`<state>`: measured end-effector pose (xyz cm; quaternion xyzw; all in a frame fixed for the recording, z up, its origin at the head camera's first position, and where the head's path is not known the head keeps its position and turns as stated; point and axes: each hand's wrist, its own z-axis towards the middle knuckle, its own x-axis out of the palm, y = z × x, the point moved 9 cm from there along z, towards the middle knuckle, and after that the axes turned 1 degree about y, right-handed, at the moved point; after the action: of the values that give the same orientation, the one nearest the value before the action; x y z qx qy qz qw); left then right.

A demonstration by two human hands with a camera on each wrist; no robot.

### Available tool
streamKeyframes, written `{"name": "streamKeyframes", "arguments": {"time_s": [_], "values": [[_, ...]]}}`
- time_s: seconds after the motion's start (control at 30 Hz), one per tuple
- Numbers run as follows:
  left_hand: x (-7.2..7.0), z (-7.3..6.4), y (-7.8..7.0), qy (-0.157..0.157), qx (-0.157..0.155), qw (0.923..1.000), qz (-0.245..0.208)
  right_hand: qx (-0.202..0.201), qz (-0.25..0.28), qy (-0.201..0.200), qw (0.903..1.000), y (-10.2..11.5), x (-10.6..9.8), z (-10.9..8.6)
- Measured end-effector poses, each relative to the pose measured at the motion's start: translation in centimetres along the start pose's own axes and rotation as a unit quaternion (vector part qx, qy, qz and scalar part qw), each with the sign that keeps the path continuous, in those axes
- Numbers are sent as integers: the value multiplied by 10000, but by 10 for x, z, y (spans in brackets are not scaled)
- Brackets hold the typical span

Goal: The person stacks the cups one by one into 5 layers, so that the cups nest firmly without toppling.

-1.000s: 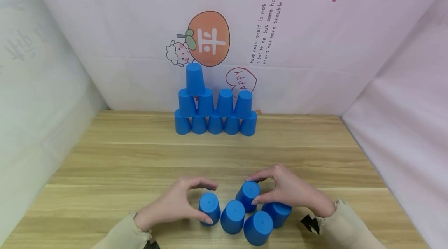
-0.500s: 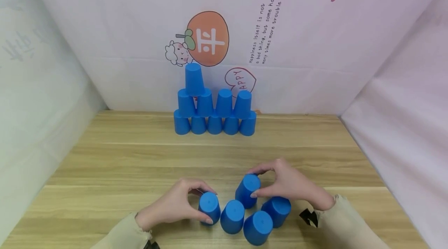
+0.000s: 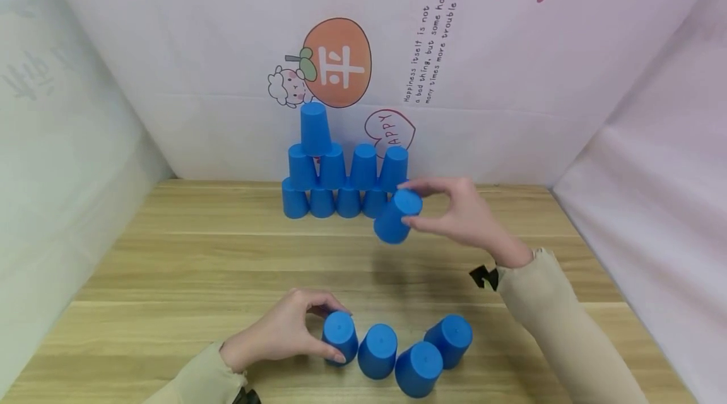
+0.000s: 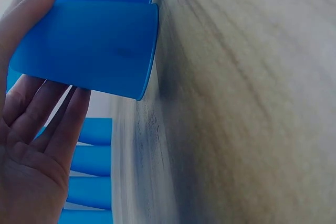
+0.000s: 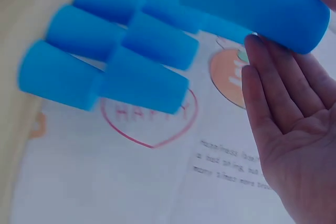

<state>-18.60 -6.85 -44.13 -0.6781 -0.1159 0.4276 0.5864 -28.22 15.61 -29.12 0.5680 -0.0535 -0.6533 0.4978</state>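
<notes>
1. Blue cup (image 3: 394, 225): raised off the table (image 3: 227, 259), tilted, narrow end up, in front of the right end of the stack (image 3: 363, 167). I cannot tell from the head view whether it touches the stack.
2. Right hand (image 3: 462, 214): I read the grip as clamped on this cup, thumb on one side, fingers on the other.
3. Left hand (image 3: 286, 328): thumb and fingers clamped about a second cup (image 3: 339, 336), which stands on the table well in front of the stack.
4. Reserve: I count three further cups (image 3: 377, 353) beside it, all well in front of the stack.
5. Step in hand: I judge this to be the carry to the stack, whose third tier shows one cup at the left.
6. Next move: I judge that it calls for raising the cup above the stack's second tier, levelling it, and lowering it across two neighbouring cups. Release only when seated; contact from the side could shift the stack.
</notes>
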Motion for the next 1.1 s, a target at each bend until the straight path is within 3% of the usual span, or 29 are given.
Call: {"name": "streamKeyframes", "arguments": {"time_s": [0.37,0.53,0.77,1.1], "values": [[0,0,1,8,67,10000,-26,357,45,-839,9958,6,-46,71],[0,1,1,28,129,9999,-49,775,-98,-1043,9915,-2,-60,96],[0,1,1,22,151,9999,-34,1177,-326,-833,9890,-19,-58,121],[-1,1,1,7,117,9999,15,1161,-380,-408,9917,-33,-38,134]]}}
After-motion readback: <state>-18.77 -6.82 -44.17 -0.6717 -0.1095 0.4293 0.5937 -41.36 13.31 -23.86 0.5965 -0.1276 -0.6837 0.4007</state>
